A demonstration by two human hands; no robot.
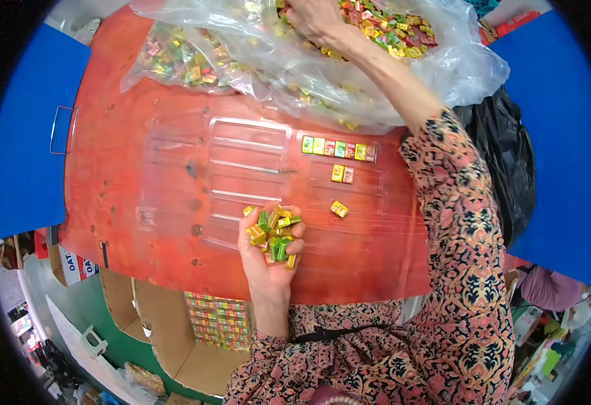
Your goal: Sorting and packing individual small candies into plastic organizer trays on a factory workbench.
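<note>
My left hand (pixel 266 266) is palm up near the front of the red table, fingers curled around a heap of small wrapped candies (pixel 278 244) in yellow and green. At the far side, my right hand (pixel 314 21) reaches into a large clear plastic bag (pixel 471 57) full of loose candies (pixel 403 40); its fingertips are hidden. Beyond my left hand lies a clear plastic tray (pixel 249 167) with long compartments. Another clear tray (pixel 382 185) on its right holds a full row of candies (pixel 339 148), a pair (pixel 342 173) below it, and a single tilted candy (pixel 339 208).
Blue panels (pixel 32 135) flank the red table (pixel 127 169). A black plastic bag (pixel 504 162) sits by my right sleeve. Below the front edge, an open cardboard box (pixel 174 324) contains packed candy trays (pixel 218 320). More clear plastic (pixel 167 145) lies at the left.
</note>
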